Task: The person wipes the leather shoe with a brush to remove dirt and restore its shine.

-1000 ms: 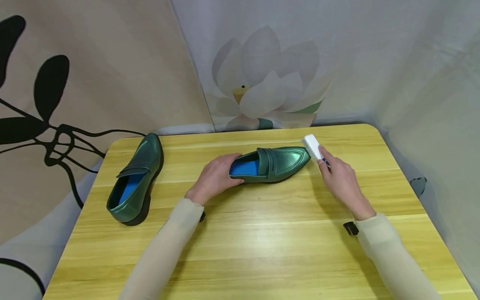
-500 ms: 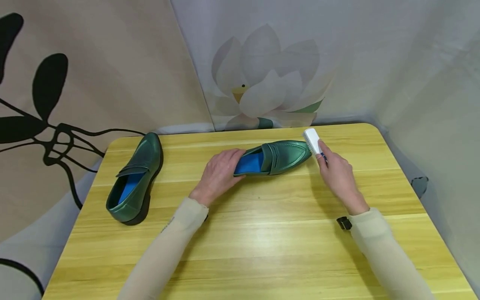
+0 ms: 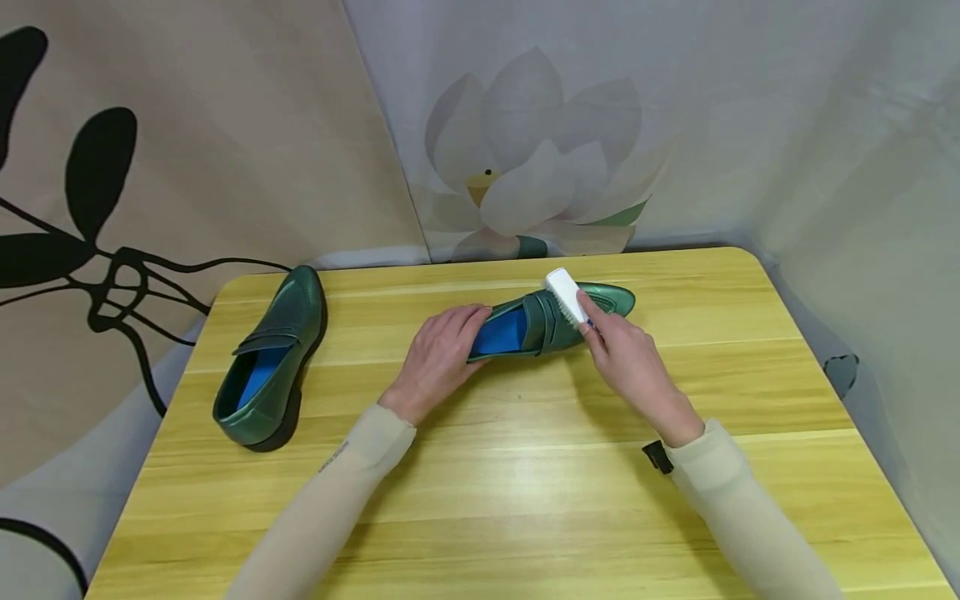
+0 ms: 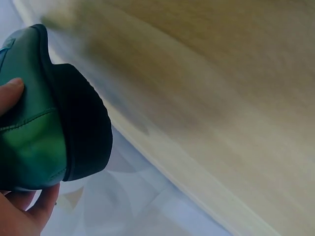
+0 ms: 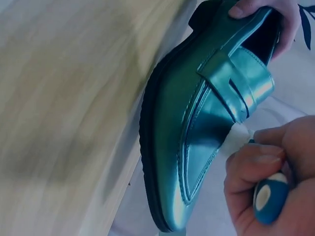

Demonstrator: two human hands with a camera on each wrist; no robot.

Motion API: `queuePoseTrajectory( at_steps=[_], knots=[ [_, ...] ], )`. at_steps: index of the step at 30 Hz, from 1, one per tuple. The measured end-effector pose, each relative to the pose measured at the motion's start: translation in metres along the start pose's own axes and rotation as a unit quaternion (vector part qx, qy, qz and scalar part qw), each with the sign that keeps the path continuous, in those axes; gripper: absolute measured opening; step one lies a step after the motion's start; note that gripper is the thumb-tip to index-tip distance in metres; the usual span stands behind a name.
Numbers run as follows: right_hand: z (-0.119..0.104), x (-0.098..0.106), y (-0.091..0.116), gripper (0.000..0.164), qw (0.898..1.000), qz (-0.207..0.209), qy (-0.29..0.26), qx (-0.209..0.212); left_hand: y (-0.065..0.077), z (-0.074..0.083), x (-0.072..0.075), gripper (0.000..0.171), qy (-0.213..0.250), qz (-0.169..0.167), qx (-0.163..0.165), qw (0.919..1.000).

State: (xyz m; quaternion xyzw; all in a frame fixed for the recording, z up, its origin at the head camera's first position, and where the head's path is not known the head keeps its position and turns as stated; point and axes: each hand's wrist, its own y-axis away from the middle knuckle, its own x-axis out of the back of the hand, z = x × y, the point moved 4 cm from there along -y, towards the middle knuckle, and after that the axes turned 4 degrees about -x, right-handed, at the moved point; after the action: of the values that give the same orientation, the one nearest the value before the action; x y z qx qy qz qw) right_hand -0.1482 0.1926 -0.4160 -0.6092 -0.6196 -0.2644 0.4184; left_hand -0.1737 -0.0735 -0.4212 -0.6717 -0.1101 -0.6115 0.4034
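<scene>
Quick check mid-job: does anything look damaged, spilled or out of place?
Nothing clearly stands out: no spill shows on the table, and neither the held shoe nor the other shoe shows damage. A dark speck there is too small to identify.

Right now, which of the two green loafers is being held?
The right-hand loafer: the left hand grips it, and the right hand holds a brush at its upper. The left-hand loafer stands untouched.

Shiny green outside and blue inside, the held loafer (image 3: 534, 330) points its toe right, over the bench (image 3: 487, 508). The white brush (image 3: 567, 297), its handle blue-ended, slants across the upper beside the strap.
</scene>
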Motion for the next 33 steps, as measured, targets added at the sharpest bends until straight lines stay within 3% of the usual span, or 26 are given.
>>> queuePoseTrajectory(
  at_steps=[11, 17, 22, 25, 33],
  knots=[
    [0.006, 0.008, 0.004, 0.05, 1.0, 0.016, -0.011, 0.0, -0.005, -0.002, -0.004, 0.076, 0.029, 0.026, 0.011, 0.9992],
    [0.027, 0.018, 0.002, 0.049, 0.998, 0.035, -0.001, -0.047, -0.011, 0.0, -0.011, 0.074, 0.039, 0.038, 0.028, 0.9981],
    [0.041, 0.022, 0.001, 0.05, 0.995, 0.041, 0.012, -0.085, -0.011, 0.001, -0.013, 0.076, 0.03, 0.043, 0.023, 0.9983],
    [0.038, 0.02, 0.001, 0.05, 0.996, 0.038, 0.014, -0.077, -0.008, 0.001, -0.013, 0.078, 0.024, 0.039, 0.02, 0.9987],
    [0.003, 0.004, -0.001, 0.051, 1.0, 0.021, 0.016, -0.017, 0.0, 0.004, -0.016, 0.085, 0.007, 0.011, 0.018, 0.9998]
  ],
)
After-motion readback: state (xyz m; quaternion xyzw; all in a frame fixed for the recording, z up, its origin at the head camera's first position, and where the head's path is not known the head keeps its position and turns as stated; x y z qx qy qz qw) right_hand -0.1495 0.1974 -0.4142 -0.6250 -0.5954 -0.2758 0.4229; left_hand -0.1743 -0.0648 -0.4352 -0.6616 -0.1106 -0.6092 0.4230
